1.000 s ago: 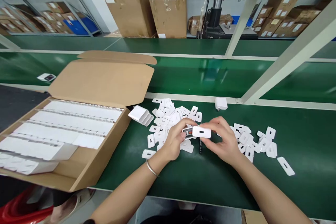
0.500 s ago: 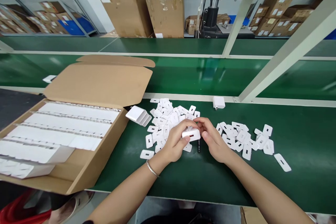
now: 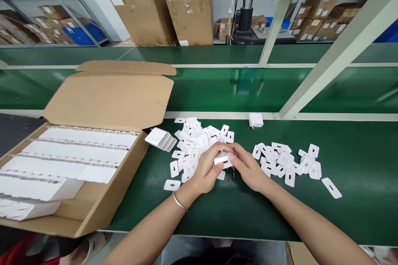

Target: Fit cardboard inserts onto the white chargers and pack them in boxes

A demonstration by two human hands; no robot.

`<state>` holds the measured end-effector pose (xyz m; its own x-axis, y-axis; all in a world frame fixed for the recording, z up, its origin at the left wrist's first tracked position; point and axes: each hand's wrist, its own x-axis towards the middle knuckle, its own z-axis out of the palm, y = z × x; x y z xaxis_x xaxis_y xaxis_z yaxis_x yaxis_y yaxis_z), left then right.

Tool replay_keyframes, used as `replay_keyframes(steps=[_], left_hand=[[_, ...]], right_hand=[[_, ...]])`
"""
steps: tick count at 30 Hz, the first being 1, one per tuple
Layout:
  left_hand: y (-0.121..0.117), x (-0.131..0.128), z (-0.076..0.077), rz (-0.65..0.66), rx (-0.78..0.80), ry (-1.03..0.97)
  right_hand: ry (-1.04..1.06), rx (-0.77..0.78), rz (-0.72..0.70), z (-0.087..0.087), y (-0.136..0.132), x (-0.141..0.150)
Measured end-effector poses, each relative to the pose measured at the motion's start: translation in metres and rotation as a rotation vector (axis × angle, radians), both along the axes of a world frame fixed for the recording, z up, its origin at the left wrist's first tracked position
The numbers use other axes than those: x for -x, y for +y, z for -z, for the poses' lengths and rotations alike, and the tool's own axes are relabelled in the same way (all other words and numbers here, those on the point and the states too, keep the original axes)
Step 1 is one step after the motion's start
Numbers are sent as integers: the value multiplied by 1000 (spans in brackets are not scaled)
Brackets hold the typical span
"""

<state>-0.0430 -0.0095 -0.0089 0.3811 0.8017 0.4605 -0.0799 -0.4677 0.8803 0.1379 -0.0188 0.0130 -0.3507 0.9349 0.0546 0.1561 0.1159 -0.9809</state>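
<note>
My left hand (image 3: 209,169) is closed around a small white charger housing (image 3: 222,160), its slotted end facing me. The right hand (image 3: 248,167) grips the same housing from the other side, thumb pressed on the slotted face. Behind my left hand lies a pile of white slotted plates (image 3: 194,138). A smaller group of similar plates (image 3: 281,159) rests to the right of my right hand. A thin black object (image 3: 234,173) shows partly beneath the hands; its kind is unclear.
An open cardboard box (image 3: 102,203) with rows of white housings (image 3: 77,149) stands at the left. Several empty white sleeves (image 3: 161,138) lie beside it. A white charger with prongs (image 3: 256,120) sits near the back rail. A slanted metal post (image 3: 329,56) rises at the right.
My right hand has closed in on the housing, its thumb and fingers now pressing on it. The whole view has shifted slightly.
</note>
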Motion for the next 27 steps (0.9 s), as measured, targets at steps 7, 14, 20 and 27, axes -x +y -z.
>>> replay_keyframes(steps=[7,14,20,27], left_hand=[[-4,-4,7,-186,-45,7],[1,-3,2,-99,-52,95],[0,-4,5,-141,-59,99],[5,0,5,-111,-32,101]], right_hand=[[125,-67,52,3,2,-1],[87,-157,110,6,5,-5],[80,-96,72,7,3,-3],[74,-51,75,2,9,-3]])
